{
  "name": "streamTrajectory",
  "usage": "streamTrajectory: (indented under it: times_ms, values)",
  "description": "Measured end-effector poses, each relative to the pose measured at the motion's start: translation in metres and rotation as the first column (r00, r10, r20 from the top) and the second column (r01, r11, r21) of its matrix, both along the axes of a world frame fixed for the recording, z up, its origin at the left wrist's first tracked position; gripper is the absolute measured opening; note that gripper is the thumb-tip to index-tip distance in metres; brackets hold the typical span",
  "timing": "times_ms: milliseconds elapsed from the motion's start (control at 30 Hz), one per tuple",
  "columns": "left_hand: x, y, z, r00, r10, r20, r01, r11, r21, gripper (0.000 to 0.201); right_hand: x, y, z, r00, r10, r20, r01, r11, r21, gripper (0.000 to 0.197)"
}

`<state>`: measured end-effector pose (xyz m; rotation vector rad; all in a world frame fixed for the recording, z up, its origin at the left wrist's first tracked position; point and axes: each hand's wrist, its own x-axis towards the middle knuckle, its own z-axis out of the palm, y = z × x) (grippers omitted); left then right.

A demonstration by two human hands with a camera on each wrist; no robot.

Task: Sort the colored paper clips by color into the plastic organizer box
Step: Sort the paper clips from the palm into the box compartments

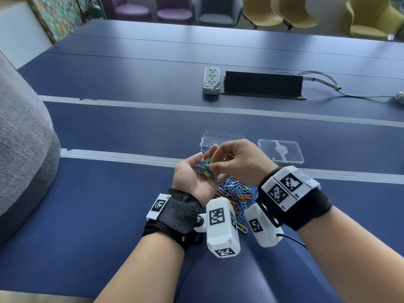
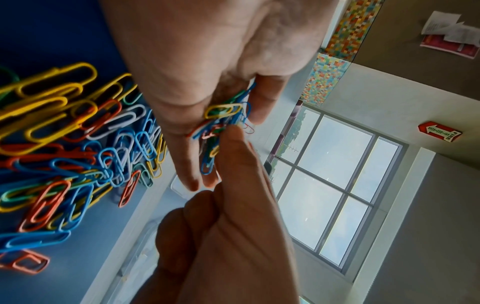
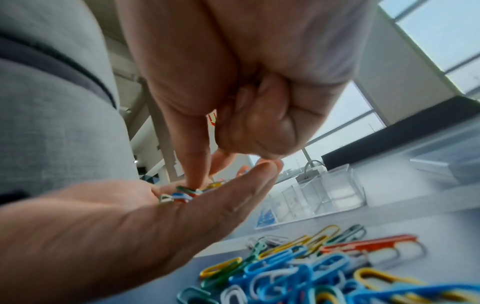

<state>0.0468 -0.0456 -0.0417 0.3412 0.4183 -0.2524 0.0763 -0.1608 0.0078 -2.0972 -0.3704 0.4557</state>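
Note:
My left hand [image 1: 192, 171] lies palm up above the blue table, with a small heap of mixed colored paper clips [image 1: 206, 169] resting in it. My right hand [image 1: 215, 166] reaches into that heap with index and thumb, its other fingers curled; a red clip [image 3: 211, 119] shows tucked inside them. A larger pile of clips [image 1: 237, 191] lies on the table under both hands. Just beyond stands the clear plastic organizer box [image 1: 220, 137], open, with blue clips [image 1: 206, 147] in its left compartment. Its clear lid [image 1: 281, 150] lies to the right.
A white power strip [image 1: 211, 80] and a black raised cable flap [image 1: 263, 84] sit further back, with grey cables [image 1: 328, 84] trailing right. A grey cushioned seat [image 1: 21, 138] borders the table at the left. Chairs line the far edge.

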Motion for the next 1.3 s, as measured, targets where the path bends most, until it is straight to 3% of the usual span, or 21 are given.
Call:
streamTrajectory:
  times_ms: [167, 233, 400, 600, 767, 1067, 1233, 1300]
  values:
    - [-0.001, 0.004, 0.0, 1.0, -0.011, 0.013, 0.01, 1.0, 0.021, 0.033, -0.003, -0.006, 0.015, 1.0, -0.016, 0.014, 0.016, 0.999, 0.036, 0.005]
    - [-0.002, 0.003, 0.0, 1.0, -0.008, 0.016, 0.008, 1.0, 0.007, 0.034, -0.001, -0.007, 0.018, 0.995, -0.012, 0.098, 0.015, 0.999, -0.033, 0.014]
    - [-0.002, 0.001, 0.004, 0.999, -0.028, 0.023, 0.028, 1.0, 0.011, 0.034, 0.005, -0.002, 0.008, 0.969, 0.109, 0.221, -0.035, 0.949, -0.313, 0.013]
    - [-0.004, -0.001, 0.001, 1.0, -0.021, 0.011, 0.021, 1.0, -0.006, 0.032, 0.004, 0.0, 0.002, 0.943, 0.149, 0.299, -0.023, 0.921, -0.388, 0.011]
    - [-0.004, -0.003, 0.005, 1.0, -0.01, 0.02, 0.011, 0.999, -0.037, 0.031, 0.005, -0.002, 0.004, 0.935, 0.085, 0.345, 0.03, 0.949, -0.315, 0.009]
    - [-0.003, -0.003, 0.006, 1.0, 0.01, 0.024, -0.009, 0.999, -0.032, 0.036, 0.01, -0.002, -0.001, 0.933, 0.084, 0.35, 0.048, 0.935, -0.352, 0.008]
    - [-0.003, -0.002, 0.007, 0.999, 0.036, 0.024, -0.037, 0.998, 0.054, 0.033, 0.008, -0.003, 0.006, 0.975, -0.04, 0.217, 0.06, 0.995, -0.084, 0.006]
    - [-0.004, -0.002, 0.008, 0.999, 0.026, 0.021, -0.028, 0.997, 0.075, 0.033, 0.01, -0.002, 0.011, 0.99, -0.114, 0.087, 0.11, 0.993, 0.044, 0.008]
